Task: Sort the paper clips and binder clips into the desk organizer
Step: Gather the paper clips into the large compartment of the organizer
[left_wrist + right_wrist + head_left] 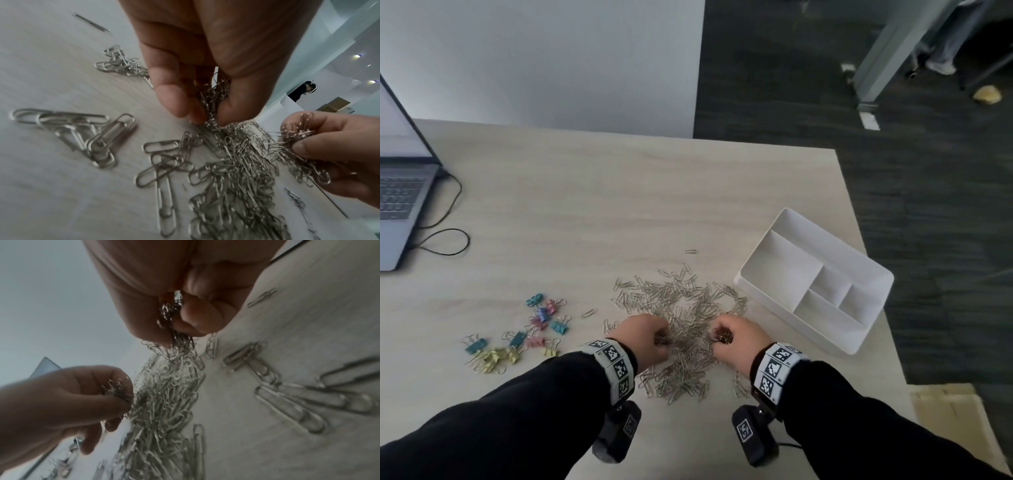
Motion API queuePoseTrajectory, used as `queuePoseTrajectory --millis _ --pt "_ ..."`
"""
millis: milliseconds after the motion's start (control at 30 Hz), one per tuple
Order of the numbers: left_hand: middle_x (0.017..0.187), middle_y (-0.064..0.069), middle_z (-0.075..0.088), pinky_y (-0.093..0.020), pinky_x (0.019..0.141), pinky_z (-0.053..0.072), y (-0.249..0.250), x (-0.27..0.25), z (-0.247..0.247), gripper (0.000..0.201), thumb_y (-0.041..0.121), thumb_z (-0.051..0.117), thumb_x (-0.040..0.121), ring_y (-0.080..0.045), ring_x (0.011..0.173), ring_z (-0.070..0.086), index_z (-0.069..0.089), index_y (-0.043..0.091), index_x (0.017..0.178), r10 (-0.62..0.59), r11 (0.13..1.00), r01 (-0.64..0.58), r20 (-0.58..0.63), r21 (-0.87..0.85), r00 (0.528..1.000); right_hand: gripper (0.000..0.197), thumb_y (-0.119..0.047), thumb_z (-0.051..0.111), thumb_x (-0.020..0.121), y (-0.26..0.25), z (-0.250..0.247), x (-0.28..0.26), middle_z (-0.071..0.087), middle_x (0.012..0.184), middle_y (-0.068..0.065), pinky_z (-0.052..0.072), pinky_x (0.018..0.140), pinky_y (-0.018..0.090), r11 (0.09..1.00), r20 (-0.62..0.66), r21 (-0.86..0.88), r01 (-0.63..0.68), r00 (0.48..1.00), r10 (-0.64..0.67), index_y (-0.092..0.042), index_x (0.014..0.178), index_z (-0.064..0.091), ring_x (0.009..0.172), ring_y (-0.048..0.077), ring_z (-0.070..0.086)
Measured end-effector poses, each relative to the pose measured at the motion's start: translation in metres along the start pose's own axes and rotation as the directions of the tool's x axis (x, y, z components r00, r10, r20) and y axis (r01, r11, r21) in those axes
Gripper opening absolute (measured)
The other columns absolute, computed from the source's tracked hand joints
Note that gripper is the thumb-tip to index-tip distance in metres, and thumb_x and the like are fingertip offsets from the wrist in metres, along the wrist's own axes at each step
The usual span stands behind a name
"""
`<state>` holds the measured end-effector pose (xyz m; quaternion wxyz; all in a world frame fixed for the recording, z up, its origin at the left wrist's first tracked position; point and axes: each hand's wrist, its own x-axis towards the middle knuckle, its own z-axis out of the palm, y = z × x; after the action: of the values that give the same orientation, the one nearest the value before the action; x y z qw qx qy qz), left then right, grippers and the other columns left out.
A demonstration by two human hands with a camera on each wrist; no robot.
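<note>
Left hand (205, 65) fingers pinch a bunch from the paper clips (685, 308) pile; right hand (174, 288) grips another bunch. Binder clips (530, 329) lie left, desk organizer (815, 277) right, laptop (400, 192) far left.

Black long sleeves (524, 404) on both arms, each wrist wrapped in a white band (616, 363) of black square tags, with a black tagged camera block (619, 433) just below it.
</note>
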<state>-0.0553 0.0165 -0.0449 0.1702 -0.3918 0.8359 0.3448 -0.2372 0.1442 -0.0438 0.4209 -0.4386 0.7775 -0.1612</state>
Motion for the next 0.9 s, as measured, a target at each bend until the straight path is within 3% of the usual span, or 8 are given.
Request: queuePoseTrajectory --millis 100,200,300,467,633,733,800,900 --pt "0.087 0.012 0.063 -0.015 0.062 0.045 0.0 -0.002 -0.001 0.008 0.026 0.067 0.081 -0.004 0.075 0.059 0.062 0.03 0.087 0.008 1.0 -0.008 0.018 -0.018 1.0 0.012 -0.017 0.063 0.08 0.001 -0.011 -0.006 0.065 0.081 -0.005 0.045 0.051 0.02 0.995 -0.052 0.096 -0.005 0.999 0.01 -0.027 0.086 0.061 0.06 0.007 0.056" --pt "0.083 0.012 0.063 -0.016 0.059 0.05 0.001 -0.007 -0.004 0.007 0.024 0.066 0.082 -0.004 0.071 0.06 0.063 0.027 0.088 -0.004 1.0 0.005 0.035 -0.025 0.999 0.012 -0.02 0.066 0.082 -0.002 -0.026 -0.008 0.066 0.077 -0.003 0.042 0.047 0.022 0.98 -0.143 0.2 -0.012 0.989 0.041 -0.03 0.083 0.059 0.05 0.007 0.05" --pt "0.08 0.011 0.061 -0.016 0.058 0.046 0.001 -0.01 -0.006 0.008 0.023 0.063 0.081 -0.005 0.07 0.057 0.063 0.023 0.089 -0.019 1.0 0.02 0.018 -0.011 1.0 0.011 -0.018 0.067 0.085 -0.005 -0.046 -0.006 0.068 0.075 0.006 0.043 0.042 0.025 0.949 -0.196 0.313 -0.037 0.975 0.103 -0.027 0.085 0.06 0.045 0.013 0.05" --pt "0.085 0.008 0.064 -0.012 0.053 0.041 -0.002 -0.014 -0.007 0.01 0.02 0.063 0.081 -0.005 0.07 0.057 0.064 0.023 0.091 -0.054 0.998 0.055 0.031 -0.034 0.998 0.008 -0.023 0.068 0.085 -0.003 -0.079 0.007 0.066 0.075 0.0 0.051 0.054 0.036 0.913 -0.299 0.405 -0.046 0.937 0.18 -0.022 0.088 0.061 0.05 0.017 0.054" --pt "0.082 0.009 0.064 -0.013 0.052 0.043 -0.007 -0.015 -0.008 0.008 0.02 0.065 0.079 -0.004 0.067 0.058 0.063 0.025 0.084 -0.069 0.996 0.071 0.035 -0.055 0.997 0.007 -0.018 0.063 0.08 0.006 -0.094 0.039 0.063 0.062 0.006 0.05 0.051 0.034 0.946 -0.39 0.302 -0.119 0.89 0.237 -0.02 0.086 0.06 0.045 0.02 0.052" --pt "0.082 0.01 0.064 -0.015 0.054 0.045 -0.01 -0.014 -0.009 0.007 0.022 0.067 0.079 -0.004 0.068 0.059 0.063 0.027 0.083 -0.069 0.996 0.071 0.032 -0.058 0.997 0.008 -0.017 0.062 0.081 0.013 -0.094 0.057 0.067 0.072 0.006 0.048 0.054 0.03 0.97 -0.355 0.172 -0.174 0.907 0.226 -0.018 0.088 0.06 0.052 0.022 0.056" --pt "0.085 0.009 0.066 -0.02 0.057 0.053 -0.01 -0.013 -0.011 0.009 0.021 0.066 0.079 -0.007 0.069 0.062 0.065 0.026 0.087 -0.079 0.994 0.082 0.035 -0.07 0.996 0.012 -0.016 0.063 0.082 0.015 -0.094 0.065 0.067 0.081 0.003 0.047 0.059 0.026 0.977 -0.337 0.101 -0.19 0.917 0.213 -0.018 0.094 0.061 0.062 0.021 0.06" --pt "0.083 0.009 0.066 -0.026 0.06 0.059 -0.011 -0.012 -0.013 0.011 0.018 0.064 0.078 -0.012 0.068 0.068 0.065 0.028 0.084 -0.091 0.991 0.094 0.042 -0.099 0.995 0.009 -0.02 0.067 0.083 0.02 -0.09 0.073 0.068 0.083 0.0 0.053 0.072 0.032 0.982 -0.3 0.051 -0.182 0.935 0.189 -0.02 0.091 0.062 0.076 0.023 0.064"
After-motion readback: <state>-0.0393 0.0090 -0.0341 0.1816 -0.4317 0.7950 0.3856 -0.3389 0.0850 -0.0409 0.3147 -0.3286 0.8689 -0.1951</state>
